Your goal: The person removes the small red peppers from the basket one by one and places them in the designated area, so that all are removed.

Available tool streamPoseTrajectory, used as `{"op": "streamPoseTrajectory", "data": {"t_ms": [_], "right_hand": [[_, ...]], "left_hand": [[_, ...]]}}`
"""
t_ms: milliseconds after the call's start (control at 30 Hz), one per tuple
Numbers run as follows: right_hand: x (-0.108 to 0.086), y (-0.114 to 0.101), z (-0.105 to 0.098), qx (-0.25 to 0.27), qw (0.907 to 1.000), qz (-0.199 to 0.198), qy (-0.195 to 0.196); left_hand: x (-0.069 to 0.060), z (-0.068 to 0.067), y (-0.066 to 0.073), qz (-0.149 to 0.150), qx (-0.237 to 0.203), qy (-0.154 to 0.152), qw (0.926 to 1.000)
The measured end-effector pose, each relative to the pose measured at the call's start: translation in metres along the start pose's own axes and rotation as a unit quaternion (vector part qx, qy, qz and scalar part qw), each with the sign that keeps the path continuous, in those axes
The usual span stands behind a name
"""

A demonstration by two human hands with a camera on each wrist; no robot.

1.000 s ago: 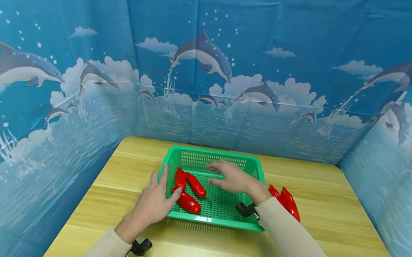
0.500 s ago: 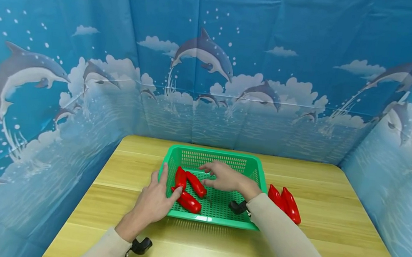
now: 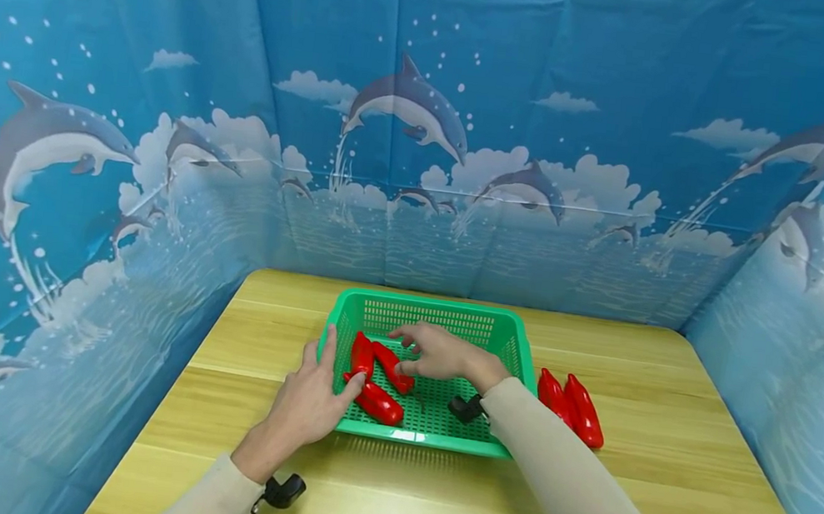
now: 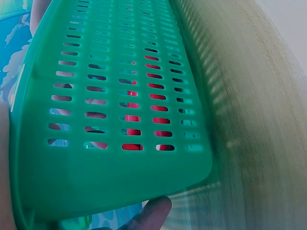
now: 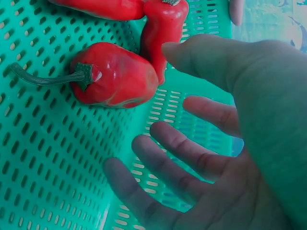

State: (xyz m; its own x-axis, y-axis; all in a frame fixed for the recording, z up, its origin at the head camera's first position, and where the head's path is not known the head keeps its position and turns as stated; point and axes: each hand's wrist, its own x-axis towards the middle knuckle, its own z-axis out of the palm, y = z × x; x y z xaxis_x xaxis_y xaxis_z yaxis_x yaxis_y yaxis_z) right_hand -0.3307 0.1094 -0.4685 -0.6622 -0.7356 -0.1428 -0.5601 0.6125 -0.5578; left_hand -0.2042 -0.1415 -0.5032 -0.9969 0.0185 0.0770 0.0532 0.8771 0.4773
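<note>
A green slotted plastic basket [image 3: 438,442] holds three red peppers on its left side. One pepper [image 3: 362,354] lies by the left wall, another [image 3: 381,405] near the front left corner. My left hand [image 3: 306,401] grips the basket's left rim, thumb inside and fingers outside. Over the third pepper [image 5: 117,74], which has a long curved green stem [image 5: 45,79], reaches my right hand [image 3: 439,354]. Its fingers are spread and bent a little, with a gap between them and that pepper in the right wrist view. Through the slots in the left wrist view some red shows.
More red peppers [image 3: 586,414] lie close together on the wooden table [image 3: 674,486], right of the basket. A blue dolphin-print curtain [image 3: 458,245] stands behind the table and at both sides. Each wrist carries a small black camera [image 3: 283,491].
My right hand has moved left inside the basket and now hovers over the stemmed pepper. The left hand stays on the rim, and the peppers keep their places.
</note>
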Motion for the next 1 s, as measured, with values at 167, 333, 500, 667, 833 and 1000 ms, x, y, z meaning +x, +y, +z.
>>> {"op": "streamPoseTrajectory", "data": {"t_ms": [167, 333, 500, 667, 833, 1000], "right_hand": [[0.007, 0.003, 0.003, 0.009, 0.9998, 0.005, -0.018], [0.012, 0.004, 0.007, 0.016, 0.9992, 0.016, -0.034], [0.014, 0.004, 0.01, 0.015, 0.9987, 0.029, -0.039], [0.015, 0.005, 0.012, 0.028, 0.9979, 0.041, -0.042], [0.018, 0.007, 0.012, 0.037, 0.9975, 0.041, -0.046], [0.02, 0.008, 0.012, 0.046, 0.9966, 0.048, -0.049]], "left_hand": [[0.0, 0.0, 0.0, 0.001, -0.004, 0.0, 1.0], [-0.001, 0.0, -0.001, 0.001, -0.003, 0.002, 1.0], [-0.001, 0.0, -0.002, 0.001, -0.003, 0.005, 1.0], [-0.001, 0.0, -0.001, 0.005, -0.006, 0.004, 1.0], [0.0, 0.0, 0.001, -0.001, -0.007, 0.0, 1.0], [0.001, 0.0, 0.001, -0.001, -0.009, -0.004, 1.0]]}}
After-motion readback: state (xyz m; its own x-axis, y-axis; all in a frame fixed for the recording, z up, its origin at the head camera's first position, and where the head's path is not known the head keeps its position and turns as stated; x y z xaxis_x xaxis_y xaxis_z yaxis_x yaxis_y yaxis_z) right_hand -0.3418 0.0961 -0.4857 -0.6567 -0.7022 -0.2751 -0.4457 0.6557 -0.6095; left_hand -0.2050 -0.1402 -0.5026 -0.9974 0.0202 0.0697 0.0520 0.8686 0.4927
